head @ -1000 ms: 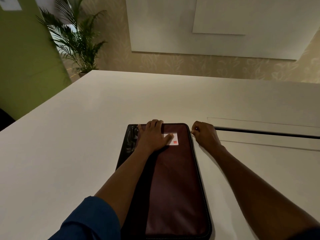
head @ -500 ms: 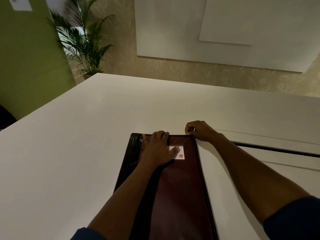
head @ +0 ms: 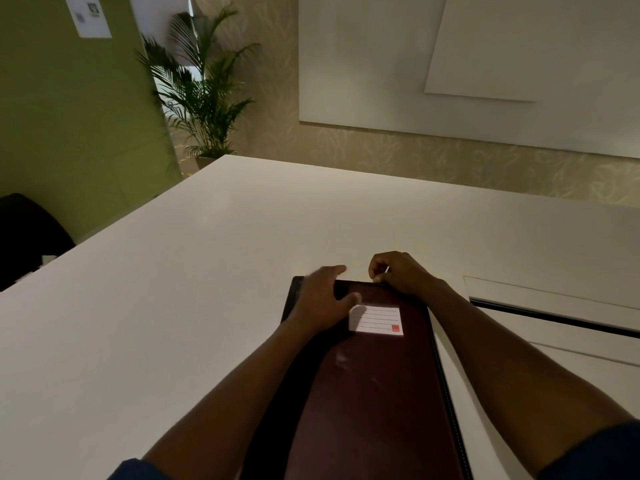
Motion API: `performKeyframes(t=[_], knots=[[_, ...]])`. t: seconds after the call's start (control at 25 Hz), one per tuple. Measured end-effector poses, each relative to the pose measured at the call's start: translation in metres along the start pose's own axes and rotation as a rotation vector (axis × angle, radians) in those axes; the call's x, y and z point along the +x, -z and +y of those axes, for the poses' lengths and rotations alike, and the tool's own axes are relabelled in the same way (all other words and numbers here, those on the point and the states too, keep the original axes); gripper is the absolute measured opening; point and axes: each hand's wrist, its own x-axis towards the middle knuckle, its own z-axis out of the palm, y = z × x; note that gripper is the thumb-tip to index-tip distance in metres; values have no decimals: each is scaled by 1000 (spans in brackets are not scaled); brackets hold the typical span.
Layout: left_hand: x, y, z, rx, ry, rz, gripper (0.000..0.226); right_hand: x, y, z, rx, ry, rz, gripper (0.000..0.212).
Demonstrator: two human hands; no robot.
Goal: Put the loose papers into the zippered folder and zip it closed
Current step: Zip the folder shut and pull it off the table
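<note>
A dark maroon zippered folder (head: 377, 393) lies flat on the white table (head: 207, 289), its long side running away from me. A white label (head: 376, 319) with a small red square sits near its far end. My left hand (head: 322, 301) lies across the folder's far left corner, fingers spread over the edge. My right hand (head: 398, 271) is at the far edge of the folder, thumb and fingers pinched together on what looks like the zipper pull. No loose papers are in view.
A recessed slot with a dark gap (head: 554, 315) runs across the table to the right of the folder. A potted palm (head: 204, 95) stands beyond the table's far left corner by a green wall. A dark chair (head: 27, 237) is at the left.
My right hand has gone from the folder's right side, round its far right corner, leftwards along the far edge. My left hand has slid toward the far left corner, uncovering the label.
</note>
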Motion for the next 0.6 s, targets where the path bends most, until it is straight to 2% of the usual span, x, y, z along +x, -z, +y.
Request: performKeyframes(t=[0.08,0.16,0.24,0.48,0.6], knots=[[-10,15,-32,187,140,86,81,2,-2,2,5,-24,-12,22],[-18,21,-51,226,255,7,87,3,-1,2,3,-43,-26,19],[-18,21,-55,182,254,-64,88,8,-3,-6,11,-40,-43,15],[-17,26,-59,140,253,-88,88,35,-29,-53,99,8,-75,13],[-13,28,-59,114,267,-125,85,50,-46,-75,137,38,-85,19]])
